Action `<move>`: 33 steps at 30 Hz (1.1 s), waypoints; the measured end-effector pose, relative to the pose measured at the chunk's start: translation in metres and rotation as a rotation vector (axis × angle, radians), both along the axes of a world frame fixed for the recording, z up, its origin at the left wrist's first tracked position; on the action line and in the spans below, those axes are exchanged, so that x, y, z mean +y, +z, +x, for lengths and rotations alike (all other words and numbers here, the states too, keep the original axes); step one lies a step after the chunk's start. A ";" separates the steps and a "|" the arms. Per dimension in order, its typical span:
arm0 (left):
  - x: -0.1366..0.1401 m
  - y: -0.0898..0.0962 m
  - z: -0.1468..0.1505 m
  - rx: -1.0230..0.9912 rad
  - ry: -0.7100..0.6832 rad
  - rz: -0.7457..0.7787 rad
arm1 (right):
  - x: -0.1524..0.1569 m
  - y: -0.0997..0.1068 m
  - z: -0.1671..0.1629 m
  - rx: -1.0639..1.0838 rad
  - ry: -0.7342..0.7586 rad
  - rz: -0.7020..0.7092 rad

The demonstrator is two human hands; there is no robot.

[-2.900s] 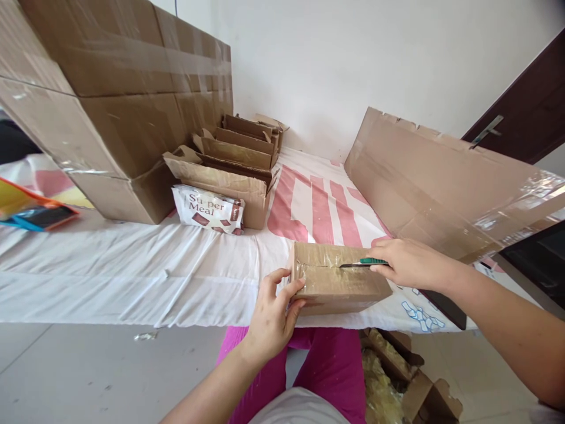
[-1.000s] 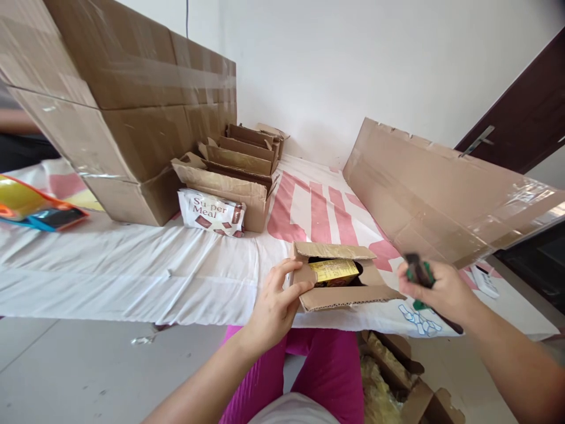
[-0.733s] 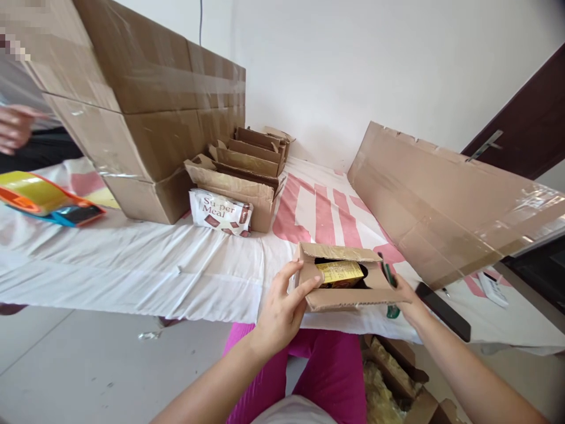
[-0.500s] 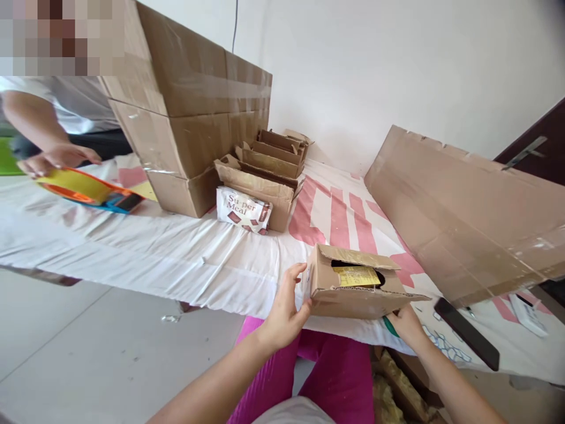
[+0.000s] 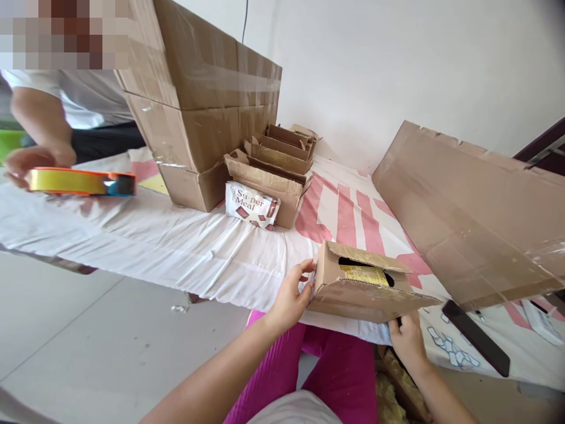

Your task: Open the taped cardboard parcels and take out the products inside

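Note:
A small cardboard box lies at the table's front edge with its top flaps partly raised. Yellow printed packaging shows through the gap between them. My left hand grips the box's left end, with curled fingers and the thumb against it. Below the box's right corner, my right hand is closed around a small dark thing, mostly hidden by the fingers. A white "Su-per Meal" pouch leans on the nearest of several open cardboard boxes farther back.
Large taped cartons stand stacked at the left. Beyond them a co-worker's hand holds a yellow-and-orange tape dispenser. A big carton stands at the right, near a dark phone and cut paper pieces.
The view has shifted slightly. The green part seen by my right hand is now out of sight. The co-worker's tape dispenser has turned more level. My left hand stays at the box's end.

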State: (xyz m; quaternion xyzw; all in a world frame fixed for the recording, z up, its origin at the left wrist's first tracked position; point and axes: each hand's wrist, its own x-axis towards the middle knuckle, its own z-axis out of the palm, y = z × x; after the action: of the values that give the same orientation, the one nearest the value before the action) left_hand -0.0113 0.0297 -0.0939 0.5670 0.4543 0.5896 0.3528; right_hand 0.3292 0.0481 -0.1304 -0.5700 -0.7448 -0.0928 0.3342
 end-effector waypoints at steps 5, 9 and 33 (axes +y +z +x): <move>0.004 -0.001 -0.004 0.052 0.055 0.064 | -0.004 0.000 -0.002 0.001 -0.022 -0.051; 0.021 0.001 -0.004 0.060 0.099 0.059 | -0.007 0.003 -0.005 0.011 0.001 -0.046; -0.083 -0.032 0.034 0.232 -0.244 0.031 | -0.099 0.048 -0.100 0.263 0.492 -0.333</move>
State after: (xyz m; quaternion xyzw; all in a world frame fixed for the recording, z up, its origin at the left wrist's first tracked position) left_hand 0.0230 -0.0531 -0.1261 0.6875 0.4107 0.4801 0.3581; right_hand 0.2290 -0.0509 -0.0828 -0.4269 -0.8156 0.1881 0.3422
